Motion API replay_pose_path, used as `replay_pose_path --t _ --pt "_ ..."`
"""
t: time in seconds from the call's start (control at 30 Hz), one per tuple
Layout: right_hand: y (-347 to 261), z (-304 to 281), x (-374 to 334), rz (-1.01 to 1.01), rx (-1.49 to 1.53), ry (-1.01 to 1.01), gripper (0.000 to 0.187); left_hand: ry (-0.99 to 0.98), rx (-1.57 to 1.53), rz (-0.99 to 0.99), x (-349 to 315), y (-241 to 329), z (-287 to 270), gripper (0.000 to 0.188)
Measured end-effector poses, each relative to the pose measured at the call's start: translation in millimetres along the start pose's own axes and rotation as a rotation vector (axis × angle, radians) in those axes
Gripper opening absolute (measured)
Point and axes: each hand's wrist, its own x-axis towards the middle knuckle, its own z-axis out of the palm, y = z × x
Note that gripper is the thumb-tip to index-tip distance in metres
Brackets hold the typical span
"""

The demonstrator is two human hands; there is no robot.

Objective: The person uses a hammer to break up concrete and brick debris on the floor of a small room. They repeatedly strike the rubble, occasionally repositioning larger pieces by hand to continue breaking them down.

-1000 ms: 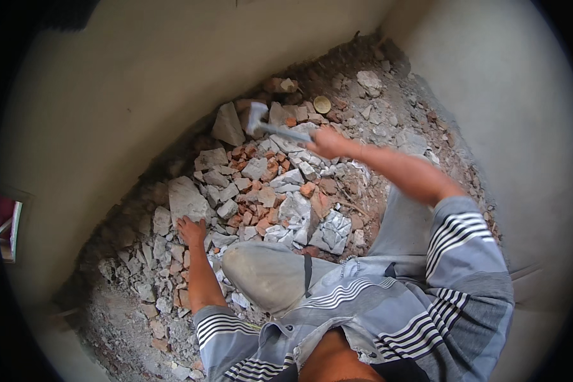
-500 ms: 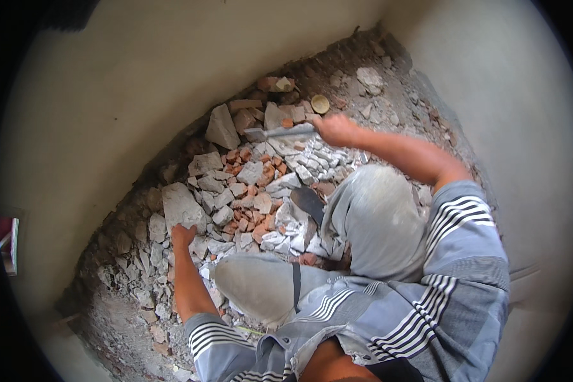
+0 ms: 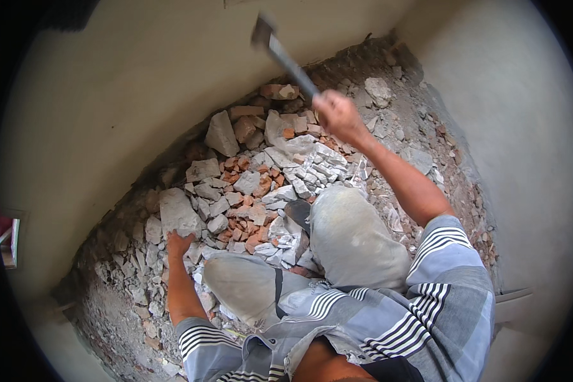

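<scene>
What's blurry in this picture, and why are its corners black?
Head view: the hammer is smeared at its head, likely by motion; the right hand looks slightly soft, the rubble fairly sharp. Also head view: the fisheye lens likely leaves those corners dark.

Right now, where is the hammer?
In the head view, the hammer is at upper centre, gripped in the right hand and seen mostly against the pale wall.

right hand (image 3: 339, 116) is gripping a raised hammer (image 3: 295, 67) | left hand (image 3: 180, 242) is touching a grey slab (image 3: 179, 212) | rubble (image 3: 248, 183) is lining the floor's (image 3: 108, 321) far edge
</scene>
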Motion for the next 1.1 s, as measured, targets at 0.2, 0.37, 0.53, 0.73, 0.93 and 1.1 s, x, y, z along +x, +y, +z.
replay_pose_path --t 0.2,0.37,0.53,0.73,0.93,1.1 --pt "-65 -53 61 -0.342 0.517 0.333 0.021 0.005 -0.007 0.013 5 -5 3 0.107" --pt "57 15 9 -0.029 0.147 0.506 0.019 0.035 -0.037 0.007 -1 2 -4 0.105" --pt "233 98 -99 0.61 -0.492 -0.366 0.037 0.047 -0.147 0.025 -7 9 -15 0.103" --pt "121 36 -12 0.172 0.102 -0.024 0.035 0.059 -0.124 0.017 -6 12 -18 0.104" --pt "6 -36 72 -0.468 0.794 0.169 0.023 -0.018 -0.057 -0.02 1 17 -24 0.105" --pt "178 80 -72 0.614 -0.611 -0.156 0.061 0.017 -0.091 -0.019 4 10 -17 0.105"
